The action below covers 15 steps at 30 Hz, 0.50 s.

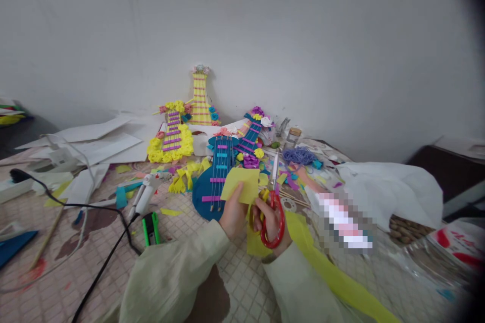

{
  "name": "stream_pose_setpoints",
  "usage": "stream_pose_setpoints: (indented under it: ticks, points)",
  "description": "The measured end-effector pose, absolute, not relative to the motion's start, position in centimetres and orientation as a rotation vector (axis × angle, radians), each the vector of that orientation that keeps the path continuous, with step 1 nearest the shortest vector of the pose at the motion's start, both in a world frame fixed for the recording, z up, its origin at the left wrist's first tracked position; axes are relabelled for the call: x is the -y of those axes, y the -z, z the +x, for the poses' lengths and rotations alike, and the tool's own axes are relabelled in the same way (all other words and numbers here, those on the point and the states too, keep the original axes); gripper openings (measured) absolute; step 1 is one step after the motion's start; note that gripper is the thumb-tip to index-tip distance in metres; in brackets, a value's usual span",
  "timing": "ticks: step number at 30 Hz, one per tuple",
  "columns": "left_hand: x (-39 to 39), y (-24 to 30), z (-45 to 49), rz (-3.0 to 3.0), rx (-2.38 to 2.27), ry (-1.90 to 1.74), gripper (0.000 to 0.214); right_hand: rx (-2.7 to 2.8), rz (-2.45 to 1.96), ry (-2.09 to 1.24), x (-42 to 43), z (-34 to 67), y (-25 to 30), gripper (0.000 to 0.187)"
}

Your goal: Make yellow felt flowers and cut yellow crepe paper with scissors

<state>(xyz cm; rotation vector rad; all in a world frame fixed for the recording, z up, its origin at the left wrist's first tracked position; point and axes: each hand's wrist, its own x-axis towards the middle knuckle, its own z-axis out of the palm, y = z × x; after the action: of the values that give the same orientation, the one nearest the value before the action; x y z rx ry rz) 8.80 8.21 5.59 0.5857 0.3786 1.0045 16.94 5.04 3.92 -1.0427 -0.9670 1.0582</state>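
Note:
My left hand point(234, 213) pinches a squarish piece of yellow paper point(242, 185), thumb on its near face. Red-handled scissors point(278, 217) are in my right hand point(270, 219), with the blades point(274, 169) pointing away from me, just right of the paper. Whether the blades are parted is hard to make out. Behind the paper lies a blue toy guitar point(206, 189) with purple and light-blue strips across its strings. A long yellow paper strip point(322, 255) trails from near my right hand toward the front edge.
Several decorated craft guitars, including a yellow one point(172, 136), stand against the wall. White glue gun point(143, 194), green-and-black cutter point(150, 228) and a black cable point(109, 207) lie left. Purple yarn point(299, 155), a jar point(293, 135) and a white bag point(397, 186) are right.

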Motion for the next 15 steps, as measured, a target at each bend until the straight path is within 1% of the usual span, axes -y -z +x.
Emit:
stream_pose_setpoints:
  ticks: [5,10,13,15]
  points:
    - [-8.5,-6.5,8.7,0.446,-0.320,-1.185,0.030,0.917,-1.049,-1.069,-5.2,17.9,-4.1,0.033]
    - [-9.3,-7.0,8.3,0.472,-0.398,-1.238,0.024,0.867,-1.027,-1.013,-5.4,18.7,-4.7,0.031]
    - [-9.5,-7.2,8.2,0.499,-0.368,-1.281,0.021,0.839,-0.972,-1.026,-5.4,19.0,-5.1,0.032]
    - [-9.4,-7.5,8.1,0.487,-0.343,-1.249,0.021,0.830,-0.908,-1.008,-5.4,19.2,-5.3,0.030]
